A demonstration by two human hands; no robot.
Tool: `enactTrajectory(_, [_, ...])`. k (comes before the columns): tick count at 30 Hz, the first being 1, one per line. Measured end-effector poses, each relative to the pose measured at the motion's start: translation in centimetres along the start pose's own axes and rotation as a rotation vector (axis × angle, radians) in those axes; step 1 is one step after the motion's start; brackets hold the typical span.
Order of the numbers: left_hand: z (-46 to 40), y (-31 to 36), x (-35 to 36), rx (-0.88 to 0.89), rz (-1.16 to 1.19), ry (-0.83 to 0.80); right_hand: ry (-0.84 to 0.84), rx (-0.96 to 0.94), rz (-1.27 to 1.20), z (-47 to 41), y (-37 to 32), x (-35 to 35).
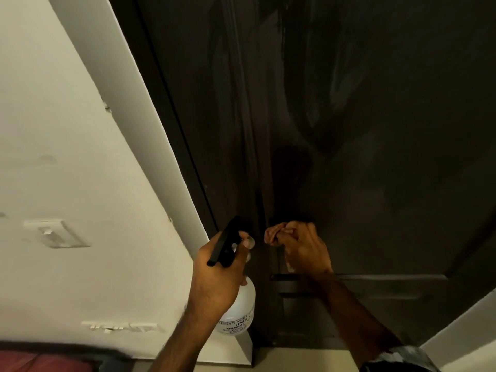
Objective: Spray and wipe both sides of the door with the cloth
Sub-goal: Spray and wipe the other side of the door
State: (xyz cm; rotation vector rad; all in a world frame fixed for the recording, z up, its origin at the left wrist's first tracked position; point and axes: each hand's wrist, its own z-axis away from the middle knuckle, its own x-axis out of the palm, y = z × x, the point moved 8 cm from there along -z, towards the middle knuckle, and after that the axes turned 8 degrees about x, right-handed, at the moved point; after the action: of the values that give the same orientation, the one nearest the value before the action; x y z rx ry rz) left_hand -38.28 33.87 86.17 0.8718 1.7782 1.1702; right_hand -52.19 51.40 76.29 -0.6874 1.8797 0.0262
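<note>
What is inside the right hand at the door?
The right hand is closed against the dark door. Whether it holds the cloth cannot be seen; the fingers cover it.

A domestic interior is indicated: a dark panelled door (349,130) at twelve o'clock, set in a white frame (139,108); a painted wall (53,116) with a switch plate (57,233) at nine o'clock; red bedding (35,362) is seen at seven o'clock.
</note>
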Motion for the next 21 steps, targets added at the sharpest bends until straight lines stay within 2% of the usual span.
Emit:
enactTrajectory(4, [-0.3,-0.2,0.1,0.012,0.002,0.013,0.198,0.046,-0.029,-1.4,-0.2,-6.4])
enactTrajectory(7, [-0.4,-0.5,0.6,0.008,0.039,0.01,0.422,0.14,0.001,-1.9,1.5,-10.4])
enactTrajectory(9, [-0.5,-0.8,1.3,0.012,0.06,-0.026,0.567,0.162,-0.083,-1.9,2.7,-12.9])
enactTrajectory(13, [-0.4,-1.5,2.4,-0.012,0.054,-0.052,0.764,0.345,-0.346,-1.5,6.7,-16.9])
enactTrajectory(18, [0.1,-1.7,2.2,-0.036,0.036,-0.049,0.955,0.533,-0.547,1.3,13.2,-17.6])
enactTrajectory(21, [-0.1,-1.9,1.9,-0.05,0.01,-0.041,1.045,0.71,-0.724,3.7,17.1,-15.2])
